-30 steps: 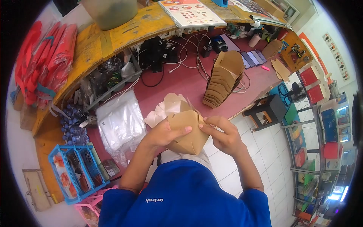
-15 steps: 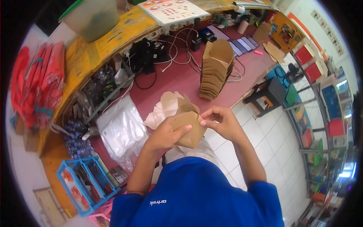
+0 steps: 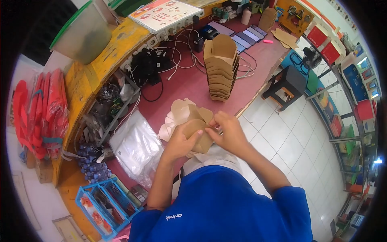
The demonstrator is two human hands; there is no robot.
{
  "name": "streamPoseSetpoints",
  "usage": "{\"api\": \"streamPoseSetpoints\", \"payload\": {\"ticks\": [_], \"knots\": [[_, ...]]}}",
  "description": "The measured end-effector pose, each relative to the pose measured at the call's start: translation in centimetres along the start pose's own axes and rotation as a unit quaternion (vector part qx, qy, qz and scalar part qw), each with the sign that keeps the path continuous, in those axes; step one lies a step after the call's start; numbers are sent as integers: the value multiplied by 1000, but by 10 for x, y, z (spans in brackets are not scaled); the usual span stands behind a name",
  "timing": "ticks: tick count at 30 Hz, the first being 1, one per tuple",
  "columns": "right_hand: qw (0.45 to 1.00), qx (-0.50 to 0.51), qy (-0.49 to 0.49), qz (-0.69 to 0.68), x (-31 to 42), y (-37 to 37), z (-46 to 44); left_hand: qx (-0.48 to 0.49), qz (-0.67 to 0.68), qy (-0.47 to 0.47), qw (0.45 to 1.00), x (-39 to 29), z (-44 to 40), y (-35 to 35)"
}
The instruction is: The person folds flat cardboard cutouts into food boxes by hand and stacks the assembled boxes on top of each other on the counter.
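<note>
A brown paper food box (image 3: 204, 144) is held in front of my body, partly folded up. My left hand (image 3: 180, 142) grips its left side, the thumb lying over the near panel. At the right corner, my right hand (image 3: 229, 134) pinches a flap between thumb and fingers; the exact fold is partly covered by the fingers. Just beyond the held box, more flat or half-folded paper box blanks (image 3: 177, 111) with pale insides lie on the table. Farther off stands a tall nested stack of folded brown boxes (image 3: 219, 82).
On the left of the red tabletop (image 3: 173, 90) lie clear plastic bags (image 3: 137, 141), with a blue basket (image 3: 107, 205) nearer me. Cables, several phones (image 3: 250, 36) and a pink bottle (image 3: 246, 17) occupy the back. A black stool (image 3: 285, 86) stands on the tiled floor to the right.
My right fingers have closed in on the box's corner, and the box has tilted with its top opening wider. The whole view has shifted slightly as my head moved.
</note>
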State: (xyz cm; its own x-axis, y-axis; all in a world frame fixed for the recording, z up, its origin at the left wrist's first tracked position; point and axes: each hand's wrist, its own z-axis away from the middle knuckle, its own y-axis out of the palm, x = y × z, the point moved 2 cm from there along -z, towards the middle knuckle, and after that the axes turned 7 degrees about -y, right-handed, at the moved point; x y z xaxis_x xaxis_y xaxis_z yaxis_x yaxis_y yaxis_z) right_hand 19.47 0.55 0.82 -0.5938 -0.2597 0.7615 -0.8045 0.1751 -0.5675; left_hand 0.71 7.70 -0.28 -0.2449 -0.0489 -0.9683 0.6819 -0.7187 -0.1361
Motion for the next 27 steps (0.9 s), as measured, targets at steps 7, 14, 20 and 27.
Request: {"api": "streamPoseSetpoints", "payload": {"ticks": [7, 14, 20, 27], "knots": [[987, -34, 40, -152, -16, 8, 5, -48, -54, -44, 996, -3, 2, -12], [994, -36, -23, -99, -14, 14, 16, -38, -143, 42, 988, -21, 6, -12], [871, -74, 82, -479, -56, 4, 25, 4, -453, 248, 856, -40, 30, 8], [876, -41, 183, -445, -57, -22, 11, 100, -534, 373, 752, -36, 31, 17]]}}
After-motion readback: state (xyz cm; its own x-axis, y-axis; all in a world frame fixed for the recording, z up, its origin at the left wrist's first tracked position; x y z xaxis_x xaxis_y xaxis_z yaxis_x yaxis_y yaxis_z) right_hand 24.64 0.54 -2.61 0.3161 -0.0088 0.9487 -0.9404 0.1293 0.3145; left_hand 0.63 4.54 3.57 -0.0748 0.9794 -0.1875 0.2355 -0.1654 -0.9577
